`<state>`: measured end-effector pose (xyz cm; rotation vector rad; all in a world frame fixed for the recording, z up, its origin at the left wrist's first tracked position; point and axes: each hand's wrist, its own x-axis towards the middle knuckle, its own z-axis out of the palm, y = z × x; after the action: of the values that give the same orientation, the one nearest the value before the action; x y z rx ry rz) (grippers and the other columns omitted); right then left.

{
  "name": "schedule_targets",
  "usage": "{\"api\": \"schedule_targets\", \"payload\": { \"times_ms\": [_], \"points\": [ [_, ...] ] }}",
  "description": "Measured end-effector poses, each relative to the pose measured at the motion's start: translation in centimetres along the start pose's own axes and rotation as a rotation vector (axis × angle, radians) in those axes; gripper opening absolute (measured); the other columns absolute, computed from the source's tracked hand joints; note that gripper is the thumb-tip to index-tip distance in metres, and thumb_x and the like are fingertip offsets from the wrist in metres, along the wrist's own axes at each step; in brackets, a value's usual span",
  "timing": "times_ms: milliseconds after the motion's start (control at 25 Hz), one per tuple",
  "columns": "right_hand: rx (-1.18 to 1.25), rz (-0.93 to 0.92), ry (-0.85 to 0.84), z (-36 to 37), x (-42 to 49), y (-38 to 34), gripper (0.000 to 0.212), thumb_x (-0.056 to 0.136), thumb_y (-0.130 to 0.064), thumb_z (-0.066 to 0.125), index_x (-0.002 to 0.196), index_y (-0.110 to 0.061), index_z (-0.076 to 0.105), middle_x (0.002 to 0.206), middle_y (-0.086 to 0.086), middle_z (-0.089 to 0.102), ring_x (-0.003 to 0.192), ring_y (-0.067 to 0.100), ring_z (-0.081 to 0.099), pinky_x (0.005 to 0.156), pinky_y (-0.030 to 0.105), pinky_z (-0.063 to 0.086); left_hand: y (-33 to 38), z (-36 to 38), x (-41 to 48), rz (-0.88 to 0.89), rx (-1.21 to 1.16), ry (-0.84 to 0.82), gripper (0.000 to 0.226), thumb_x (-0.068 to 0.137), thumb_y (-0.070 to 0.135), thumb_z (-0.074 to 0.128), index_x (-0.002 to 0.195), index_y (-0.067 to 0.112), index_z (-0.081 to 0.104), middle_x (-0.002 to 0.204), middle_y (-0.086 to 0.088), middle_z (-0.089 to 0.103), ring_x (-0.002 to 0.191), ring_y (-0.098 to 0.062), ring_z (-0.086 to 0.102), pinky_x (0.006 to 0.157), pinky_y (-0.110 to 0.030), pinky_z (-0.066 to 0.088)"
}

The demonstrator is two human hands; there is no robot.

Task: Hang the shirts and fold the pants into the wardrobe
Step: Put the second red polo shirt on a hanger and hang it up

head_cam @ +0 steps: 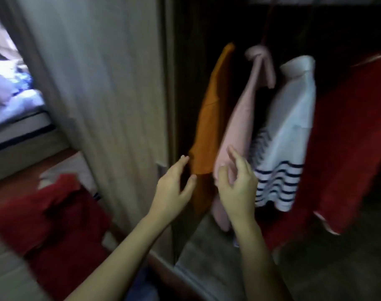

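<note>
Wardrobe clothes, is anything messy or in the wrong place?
Yes. A crumpled red garment lies in a heap outside, left of the wardrobe door, not hung up. Inside, the orange shirt, pink shirt and striped shirt hang as they should.

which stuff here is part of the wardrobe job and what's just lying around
Job: orange shirt, pink shirt, striped shirt and red garment, all hanging in the wardrobe; red clothes heaped outside it; left hand and right hand, both empty.
Lying about: bed, bedding on it.
</note>
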<state>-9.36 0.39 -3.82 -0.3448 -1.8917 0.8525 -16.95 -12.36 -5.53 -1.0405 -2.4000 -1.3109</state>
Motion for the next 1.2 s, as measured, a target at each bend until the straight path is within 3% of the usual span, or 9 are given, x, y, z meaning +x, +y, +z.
{"api": "schedule_targets", "payload": {
  "times_ms": [120,200,280,440,640,760,1000,1120,1200],
  "points": [
    [0.074,0.026,-0.219,8.8,-3.8,-3.3,0.038,0.087,-0.022,0.052,0.121,-0.006,0.060,0.120,0.010,0.064,0.110,0.016,0.058,0.097,0.010,0.036,-8.7,-6.1,-2.9,-0.090,0.229,-0.031,0.059,0.092,0.031,0.052,0.144,0.010,0.034,0.152,-0.008,0.031,0.141,-0.019,0.029,0.112,-0.021,0.018],
    [0.124,0.070,-0.344,13.7,-6.2,-5.4,0.041,0.086,-0.024,0.054,0.123,-0.008,0.059,0.122,0.008,0.063,0.113,0.016,0.057,0.099,0.021,0.040,-13.7,-10.4,-4.9,-0.195,0.305,-0.026,0.063,0.091,0.033,0.050,0.145,0.007,0.032,0.153,-0.010,0.027,0.143,-0.023,0.025,0.114,-0.025,0.017],
    [0.155,0.116,-0.443,17.9,-8.4,-6.7,0.041,0.086,-0.025,0.056,0.124,-0.009,0.058,0.123,0.008,0.062,0.114,0.017,0.057,0.098,0.029,0.043,-18.1,-14.6,-6.6,-0.289,0.335,-0.015,0.065,0.089,0.036,0.047,0.144,0.004,0.032,0.152,-0.014,0.029,0.142,-0.026,0.026,0.115,-0.030,0.019],
    [0.163,0.211,-0.626,26.5,-12.6,-9.1,0.039,0.087,-0.020,0.061,0.123,-0.006,0.058,0.121,0.014,0.063,0.111,0.024,0.059,0.095,0.030,0.042,-26.6,-22.7,-10.0,-0.485,0.432,0.036,0.073,0.086,0.046,0.035,0.142,0.000,0.034,0.150,-0.017,0.033,0.142,-0.030,0.026,0.114,-0.035,0.020],
    [0.105,0.242,-0.823,34.6,-14.7,-11.5,0.041,0.090,-0.020,0.058,0.129,-0.007,0.052,0.128,0.012,0.056,0.117,0.022,0.054,0.098,0.024,0.037,-34.0,-28.4,-13.4,-0.593,0.659,-0.129,0.074,0.090,0.050,0.026,0.133,-0.007,0.046,0.141,-0.024,0.044,0.133,-0.041,0.037,0.104,-0.053,0.034],
    [0.018,0.105,-0.817,38.6,-14.0,-12.9,0.038,0.087,-0.014,0.059,0.125,-0.005,0.055,0.126,0.013,0.054,0.118,0.025,0.051,0.097,0.019,0.031,-36.2,-29.4,-14.5,-0.579,0.722,-0.208,0.079,0.097,0.054,0.010,0.129,-0.004,0.052,0.135,-0.021,0.052,0.128,-0.036,0.046,0.098,-0.051,0.042],
    [-0.274,0.099,-0.904,43.5,-12.9,-12.1,0.070,0.074,-0.005,0.060,0.140,-0.008,0.034,0.133,0.021,0.042,0.121,0.039,0.041,0.104,0.041,0.032,-37.3,-28.7,-14.9,-0.558,0.739,-0.221,0.074,0.096,0.054,0.012,0.137,0.001,0.043,0.143,-0.015,0.045,0.136,-0.026,0.034,0.113,-0.038,0.021],
    [-0.337,0.034,-0.896,42.9,-12.5,-10.9,0.061,0.068,0.008,0.050,0.125,-0.012,0.050,0.119,0.019,0.052,0.108,0.040,0.049,0.095,0.040,0.038,-37.5,-28.5,-15.0,-0.539,0.779,-0.189,0.076,0.095,0.056,0.012,0.139,0.001,0.040,0.146,-0.016,0.040,0.138,-0.024,0.023,0.115,-0.037,0.014],
    [-0.328,0.021,-0.890,41.5,-11.9,-10.1,0.044,0.064,0.014,0.044,0.091,-0.015,0.064,0.113,0.018,0.058,0.106,0.039,0.053,0.091,0.037,0.042,-37.4,-28.2,-14.9,-0.527,0.780,-0.186,0.080,0.094,0.059,0.010,0.139,-0.001,0.038,0.147,-0.018,0.038,0.139,-0.026,0.024,0.112,-0.037,0.011]
  ]
}}
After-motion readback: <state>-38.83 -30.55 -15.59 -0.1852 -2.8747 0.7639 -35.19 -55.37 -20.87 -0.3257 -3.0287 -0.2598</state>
